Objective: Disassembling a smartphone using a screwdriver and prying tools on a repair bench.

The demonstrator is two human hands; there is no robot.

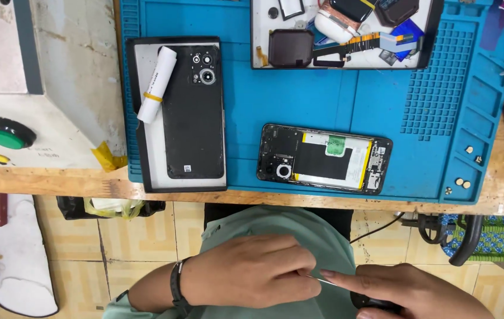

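Holding a thin metal tool (323, 280), both hands sit low in the frame: left hand (252, 270) closed on it, right hand (408, 292) pinching. Open phone (324, 158) waits on the mat (323, 100), back cover (194, 109) already off.

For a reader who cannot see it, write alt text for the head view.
Two hands, left and right, pinch a thin strip over the lap, below a bench. On its blue mat lie an opened phone and a back cover.

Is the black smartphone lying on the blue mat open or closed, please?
Open: the black smartphone shows its battery and circuit boards, with no back cover fitted.
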